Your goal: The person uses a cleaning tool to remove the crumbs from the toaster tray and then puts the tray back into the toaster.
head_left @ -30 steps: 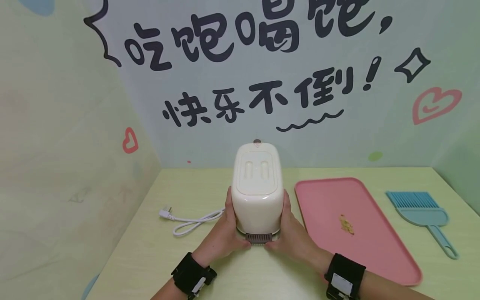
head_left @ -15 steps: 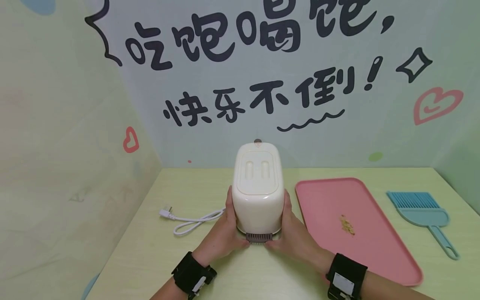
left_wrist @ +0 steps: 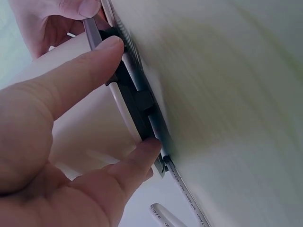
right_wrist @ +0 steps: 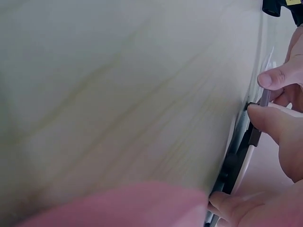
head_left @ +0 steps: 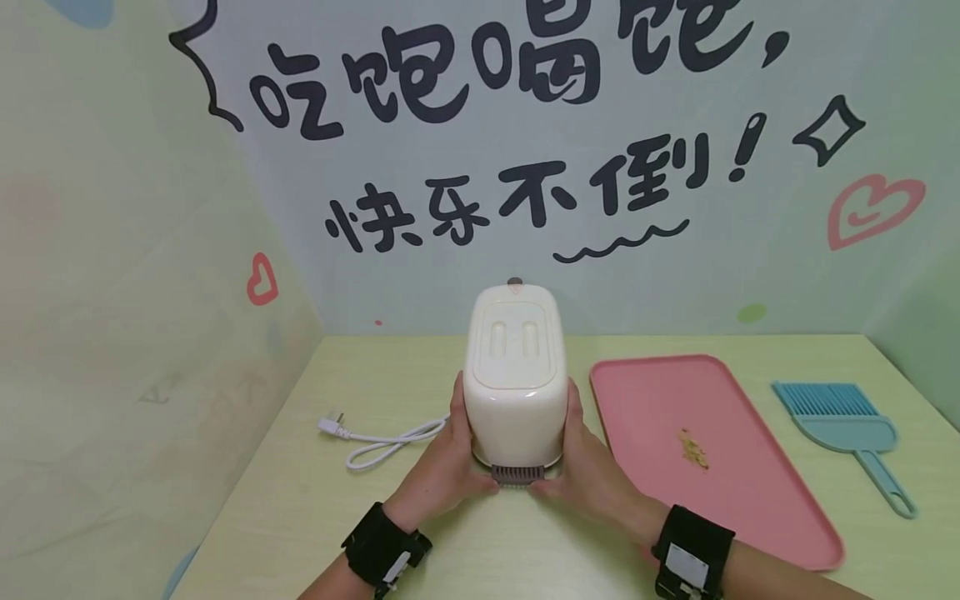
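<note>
A cream-coloured, rounded appliance [head_left: 516, 337] stands on the table, two long shallow recesses in its top. At its near lower end is a ridged brown piece [head_left: 517, 475]. My left hand [head_left: 448, 475] grips the left side and my right hand [head_left: 588, 471] the right, thumbs at the brown piece's ends. In the left wrist view, my left hand [left_wrist: 33, 118] has its thumb and a fingertip on the dark base [left_wrist: 135, 106]. The right wrist view shows my right hand [right_wrist: 284, 137] likewise on that lower edge. Other fingers are partly hidden.
Left of the appliance lies a looped white power cord [head_left: 397, 440] with its plug. A pink tray [head_left: 645, 392] bearing a small heap of yellowish crumbs [head_left: 693, 448] is on the right. Beyond it lies a blue brush [head_left: 843, 425]. A printed wall [head_left: 420, 292] closes the back.
</note>
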The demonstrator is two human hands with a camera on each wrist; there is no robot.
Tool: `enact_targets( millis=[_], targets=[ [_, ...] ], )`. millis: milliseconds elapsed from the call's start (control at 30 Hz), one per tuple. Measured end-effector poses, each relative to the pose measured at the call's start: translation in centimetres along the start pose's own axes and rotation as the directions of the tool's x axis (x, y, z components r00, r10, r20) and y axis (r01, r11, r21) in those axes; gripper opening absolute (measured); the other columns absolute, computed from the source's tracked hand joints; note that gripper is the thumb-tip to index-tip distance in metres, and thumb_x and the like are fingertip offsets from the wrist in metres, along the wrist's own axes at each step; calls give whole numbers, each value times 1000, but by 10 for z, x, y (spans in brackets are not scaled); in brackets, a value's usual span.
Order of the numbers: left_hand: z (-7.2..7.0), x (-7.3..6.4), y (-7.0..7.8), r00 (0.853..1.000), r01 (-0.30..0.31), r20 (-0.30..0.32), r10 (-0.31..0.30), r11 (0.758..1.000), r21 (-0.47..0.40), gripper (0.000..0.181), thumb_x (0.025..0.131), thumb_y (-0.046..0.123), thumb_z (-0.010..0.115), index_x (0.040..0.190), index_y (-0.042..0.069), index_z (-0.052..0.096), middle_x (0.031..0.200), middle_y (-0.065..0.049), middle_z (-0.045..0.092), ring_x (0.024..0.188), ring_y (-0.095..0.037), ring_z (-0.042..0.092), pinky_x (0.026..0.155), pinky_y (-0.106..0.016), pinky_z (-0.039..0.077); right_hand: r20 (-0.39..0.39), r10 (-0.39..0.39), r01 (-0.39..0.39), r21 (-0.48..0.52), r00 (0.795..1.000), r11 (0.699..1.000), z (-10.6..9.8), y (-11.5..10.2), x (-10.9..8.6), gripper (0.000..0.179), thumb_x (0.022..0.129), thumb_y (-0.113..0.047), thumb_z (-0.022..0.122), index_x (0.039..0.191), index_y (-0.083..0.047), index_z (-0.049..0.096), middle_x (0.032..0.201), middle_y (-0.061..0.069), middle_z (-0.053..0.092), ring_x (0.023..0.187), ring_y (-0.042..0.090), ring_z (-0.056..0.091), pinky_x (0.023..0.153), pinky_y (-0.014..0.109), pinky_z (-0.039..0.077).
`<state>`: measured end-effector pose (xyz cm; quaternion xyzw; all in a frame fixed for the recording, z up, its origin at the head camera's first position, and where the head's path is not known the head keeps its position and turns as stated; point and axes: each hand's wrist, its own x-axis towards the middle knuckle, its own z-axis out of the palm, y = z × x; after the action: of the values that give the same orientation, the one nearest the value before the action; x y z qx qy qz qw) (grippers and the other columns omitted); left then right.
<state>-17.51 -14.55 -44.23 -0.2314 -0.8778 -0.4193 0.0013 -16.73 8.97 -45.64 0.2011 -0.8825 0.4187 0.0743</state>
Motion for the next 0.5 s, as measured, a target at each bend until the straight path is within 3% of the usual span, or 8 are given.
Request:
enact_targets(
  millis=[500],
  targets=[
    [2,2,-2,999,1,-44,1,999,45,157,70,-11,94,165,24,-26,170,-22,29,139,-38,53,111,-51,48,-28,10,-11,-44,1000,999,3,0,0,145,70,-3,99,166,-6,-9,141,32,59,118,41,67,104,52,54]
  ],
)
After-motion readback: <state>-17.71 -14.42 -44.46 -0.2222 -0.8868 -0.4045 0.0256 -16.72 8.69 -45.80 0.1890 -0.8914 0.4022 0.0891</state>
